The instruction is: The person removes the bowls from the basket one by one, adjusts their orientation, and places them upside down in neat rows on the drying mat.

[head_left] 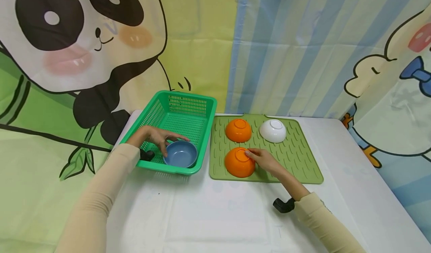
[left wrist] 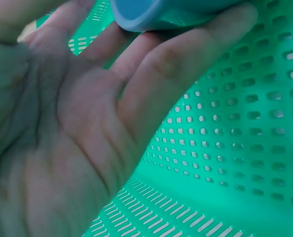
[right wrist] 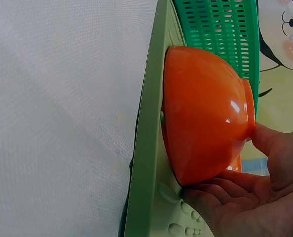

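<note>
Inside the green basket (head_left: 209, 114), my left hand (head_left: 157, 137) holds a blue bowl (head_left: 182, 155) that faces upward at the front right corner. The left wrist view shows the fingers (left wrist: 161, 64) spread along the underside of the bowl's edge. On the green mat (head_left: 296, 167), my right hand (head_left: 266, 160) grips the front orange bowl (head_left: 237, 166), which is upside down. Its thumb (right wrist: 265, 138) lies at the foot ring, and the other fingers reach to the rim near the mat.
Another orange bowl (head_left: 237, 131) and a white bowl (head_left: 273, 132) stand upside down along the back of the mat. Basket and mat sit side by side on a white-covered table (head_left: 215, 215). A printed curtain (head_left: 276, 51) hangs behind the table.
</note>
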Demonstrator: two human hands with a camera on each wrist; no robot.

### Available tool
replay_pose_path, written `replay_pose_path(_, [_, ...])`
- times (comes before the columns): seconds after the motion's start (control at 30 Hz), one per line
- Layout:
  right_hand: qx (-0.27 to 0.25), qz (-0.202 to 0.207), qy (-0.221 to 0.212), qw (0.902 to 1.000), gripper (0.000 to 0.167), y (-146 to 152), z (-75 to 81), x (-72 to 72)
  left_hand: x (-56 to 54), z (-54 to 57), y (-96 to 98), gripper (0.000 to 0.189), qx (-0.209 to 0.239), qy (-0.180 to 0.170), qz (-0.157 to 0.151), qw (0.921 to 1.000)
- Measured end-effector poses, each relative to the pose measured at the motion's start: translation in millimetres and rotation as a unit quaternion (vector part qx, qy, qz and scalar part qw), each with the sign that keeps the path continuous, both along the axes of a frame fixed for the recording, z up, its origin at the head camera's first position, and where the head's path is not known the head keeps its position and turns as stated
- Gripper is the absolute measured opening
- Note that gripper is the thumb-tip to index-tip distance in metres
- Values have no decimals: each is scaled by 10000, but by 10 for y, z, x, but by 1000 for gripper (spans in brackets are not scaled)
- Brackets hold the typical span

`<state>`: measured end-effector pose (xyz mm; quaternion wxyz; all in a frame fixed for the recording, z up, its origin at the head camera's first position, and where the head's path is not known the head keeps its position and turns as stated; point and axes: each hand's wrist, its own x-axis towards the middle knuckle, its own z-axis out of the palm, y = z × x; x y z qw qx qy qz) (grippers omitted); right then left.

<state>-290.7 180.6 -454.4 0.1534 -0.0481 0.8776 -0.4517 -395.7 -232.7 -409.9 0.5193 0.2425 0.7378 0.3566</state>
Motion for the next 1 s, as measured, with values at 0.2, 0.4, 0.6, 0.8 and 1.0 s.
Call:
replay_pose_path(0.2, [3,10,2,10000,63,0,-3,4,9,-7,6,97,-43,48,108,9999])
replay_pose_path(0.4, [21,1,-5,10000,63,-7,-2,9,14,-2,1,95,-14,28,108,9999])
replay_pose_path(0.6, [45,-9,-33,10000,64,-4,1,4,4,-9,-6,97,25,41,-34,10000])
replay_pose_path(0.8, [4,-29,-72,10000,65,3,10,-11,-20,-7,-20,99,98,-102,-184,9997])
replay_pose_path(1.0, [-18,-38,-115,9999,65,4,25,-8,-44,10,-33,97,159,-175,-234,9994])
